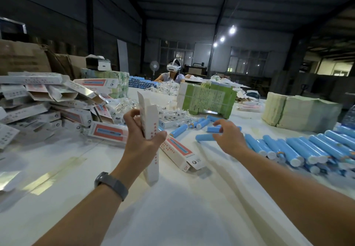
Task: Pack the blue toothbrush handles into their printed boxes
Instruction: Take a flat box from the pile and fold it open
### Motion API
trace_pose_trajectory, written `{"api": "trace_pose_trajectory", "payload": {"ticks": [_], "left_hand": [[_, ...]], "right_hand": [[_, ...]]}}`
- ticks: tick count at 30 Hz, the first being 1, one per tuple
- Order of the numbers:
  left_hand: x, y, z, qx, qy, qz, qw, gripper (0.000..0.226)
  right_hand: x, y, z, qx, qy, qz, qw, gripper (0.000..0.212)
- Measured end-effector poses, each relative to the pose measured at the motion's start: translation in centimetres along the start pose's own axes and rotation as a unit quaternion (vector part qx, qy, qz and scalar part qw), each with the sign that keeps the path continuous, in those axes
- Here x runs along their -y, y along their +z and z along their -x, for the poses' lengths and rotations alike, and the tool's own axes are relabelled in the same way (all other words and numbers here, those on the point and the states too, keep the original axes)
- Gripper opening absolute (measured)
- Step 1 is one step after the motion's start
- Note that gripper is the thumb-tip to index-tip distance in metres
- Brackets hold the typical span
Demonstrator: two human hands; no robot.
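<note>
Far left, the heap of printed boxes [57, 103] runs off the frame edge, flaps open here and there, the print too blurred to read, and the brown cartons [21, 57] behind it sit in shadow. On the wrist, a dark band [111, 185], and above it the left hand [143, 137] holds one white box [150, 128] upright, fingers and thumb curled round its middle, top flap standing open; the lower end of that box hides behind the forearm. Just beside it on the table [172, 217] lies another printed box [180, 152], red panel up, its near end flap open. Between the hands, clear plastic packets [169, 111] pile up (contents hard to make out). The right hand [229, 138] reaches over a loose blue handle [206, 137], fingertips bent down onto it; whether they pinch it or only touch, I cannot tell, as the palm covers that end. More loose handles lie just past it. Behind them stands a green carton stack [209, 99]. At the far side a person in a white headset [173, 67] sits at the table, mostly hidden. Right now, the big row of blue handles [307, 147] lies side by side, white end caps forward, running out of frame, with a pale stack of flat sheets [299, 111] behind.
</note>
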State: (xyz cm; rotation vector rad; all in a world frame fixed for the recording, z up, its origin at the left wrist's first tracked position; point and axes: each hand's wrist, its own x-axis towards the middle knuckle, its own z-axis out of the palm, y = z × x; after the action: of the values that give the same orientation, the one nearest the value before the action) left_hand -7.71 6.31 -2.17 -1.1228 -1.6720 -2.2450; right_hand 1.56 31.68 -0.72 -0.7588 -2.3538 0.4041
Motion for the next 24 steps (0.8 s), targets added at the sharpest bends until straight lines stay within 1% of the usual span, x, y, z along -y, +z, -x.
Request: {"api": "trace_pose_trajectory", "payload": {"ticks": [2, 3, 5, 7, 9, 10, 11, 13, 16, 17, 19, 21, 24], "left_hand": [[0.1, 0.0, 0.1, 0.006, -0.001, 0.0, 1.0, 0.071], [0.1, 0.0, 0.1, 0.009, 0.002, -0.004, 1.0, 0.072], [0.0, 0.1, 0.2, 0.014, 0.018, -0.017, 1.0, 0.069], [0.0, 0.2, 0.2, 0.001, 0.05, -0.069, 0.996, 0.055], [-0.1, 0.2, 0.2, -0.018, 0.086, -0.135, 0.987, 0.034], [-0.1, 0.1, 0.1, -0.021, 0.093, -0.149, 0.984, 0.028], [0.0, 0.1, 0.1, -0.021, 0.092, -0.149, 0.984, 0.024], [-0.1, 0.1, 0.2, -0.005, 0.067, -0.113, 0.991, 0.02], [-0.7, 0.4, 0.6, 0.028, 0.042, -0.049, 0.998, 0.015], [-0.9, 0.4, 0.7, 0.037, 0.039, -0.041, 0.998, 0.015], [-0.9, 0.4, 0.7, 0.05, 0.033, -0.034, 0.998, 0.018], [-0.8, 0.2, 0.7, 0.054, 0.036, -0.037, 0.997, 0.019], [-0.6, 0.2, 0.7, 0.074, 0.044, -0.045, 0.995, 0.016]], "right_hand": [[1.1, -0.8, 0.0, -0.076, -0.034, -0.091, 0.992, 0.037], [2.0, -1.3, 0.1, -0.104, -0.041, -0.152, 0.982, 0.041], [4.3, -2.9, 0.4, -0.139, -0.043, -0.288, 0.946, 0.048], [6.8, -4.5, 0.6, -0.152, -0.044, -0.401, 0.902, 0.044], [9.3, -5.9, 1.1, -0.15, -0.058, -0.472, 0.867, 0.034], [10.4, -6.4, 1.5, -0.147, -0.073, -0.496, 0.853, 0.03], [11.4, -6.7, 1.9, -0.144, -0.09, -0.511, 0.842, 0.027], [13.3, -7.3, 2.8, -0.132, -0.125, -0.531, 0.827, 0.024], [15.8, -8.3, 4.0, -0.125, -0.171, -0.57, 0.793, 0.029], [16.5, -8.7, 4.3, -0.135, -0.19, -0.568, 0.789, 0.031], [17.6, -9.2, 4.6, -0.17, -0.231, -0.535, 0.795, 0.036], [18.2, -9.3, 4.8, -0.185, -0.259, -0.511, 0.798, 0.039], [18.6, -8.6, 4.8, -0.157, -0.265, -0.489, 0.816, 0.04]]}}
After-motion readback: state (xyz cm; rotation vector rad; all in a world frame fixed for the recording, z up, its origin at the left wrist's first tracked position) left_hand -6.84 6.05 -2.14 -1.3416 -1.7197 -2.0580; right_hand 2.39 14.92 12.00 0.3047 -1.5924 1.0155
